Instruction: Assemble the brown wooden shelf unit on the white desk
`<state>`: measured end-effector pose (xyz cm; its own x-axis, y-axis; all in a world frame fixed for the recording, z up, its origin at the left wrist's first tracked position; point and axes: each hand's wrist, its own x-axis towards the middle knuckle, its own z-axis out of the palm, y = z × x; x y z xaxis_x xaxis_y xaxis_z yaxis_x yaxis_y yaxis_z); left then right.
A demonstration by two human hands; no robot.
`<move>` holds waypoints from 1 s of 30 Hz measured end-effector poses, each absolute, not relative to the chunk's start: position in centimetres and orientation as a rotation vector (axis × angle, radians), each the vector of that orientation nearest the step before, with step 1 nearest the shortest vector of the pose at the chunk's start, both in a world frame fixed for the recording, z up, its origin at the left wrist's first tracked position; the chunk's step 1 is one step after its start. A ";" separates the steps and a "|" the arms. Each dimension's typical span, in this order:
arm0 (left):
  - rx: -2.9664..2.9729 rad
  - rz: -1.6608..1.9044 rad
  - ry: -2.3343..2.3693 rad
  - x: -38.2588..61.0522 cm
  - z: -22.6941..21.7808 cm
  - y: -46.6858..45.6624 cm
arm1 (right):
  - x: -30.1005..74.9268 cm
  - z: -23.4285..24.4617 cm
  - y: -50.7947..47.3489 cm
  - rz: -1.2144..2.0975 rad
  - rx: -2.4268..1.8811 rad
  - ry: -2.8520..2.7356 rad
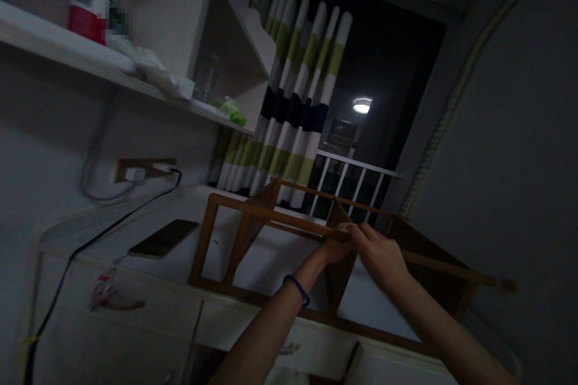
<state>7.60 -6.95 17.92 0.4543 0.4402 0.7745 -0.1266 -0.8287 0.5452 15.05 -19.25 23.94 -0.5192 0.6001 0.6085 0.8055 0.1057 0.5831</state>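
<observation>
A brown wooden rack (pixel 289 220) with open compartments lies along the white desk top, its upper rail crossing in front of me. My left hand (pixel 336 250), with a dark beaded bracelet (pixel 297 290) on its wrist, is closed at that rail beside an upright divider (pixel 342 277). Its fingertips are partly hidden. Just to the right, my right hand (pixel 378 251) curls its fingers over the same rail, close against the left hand. Whatever small part may lie between the fingers is too dark to make out.
A phone (pixel 163 239) lies on the desk at left, near a black cable (pixel 121 216) running from a wall socket strip (pixel 143 169). Above hangs a white shelf (pixel 149 81) with bottles. Behind the rack are a striped curtain (pixel 298 96) and white railing (pixel 361 168).
</observation>
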 end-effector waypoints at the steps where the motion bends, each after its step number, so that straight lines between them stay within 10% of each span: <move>1: 2.169 1.378 0.251 7.6 18.0 -7.0 | 15.3 24.2 -19.2 -1.319 -1.456 -2.136; 12: 2.172 1.433 0.231 7.1 18.0 -7.8 | 22.5 20.9 -19.5 -0.957 -1.358 -1.954; 30: 2.098 1.473 0.115 7.0 17.8 -7.4 | 17.0 18.4 -19.2 -1.376 -1.098 -2.291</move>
<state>7.00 -7.42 17.78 0.3906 0.3795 0.8387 -0.2450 -0.8354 0.4920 16.96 -19.24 18.37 -0.6840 0.4743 0.5543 0.7121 0.2691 0.6485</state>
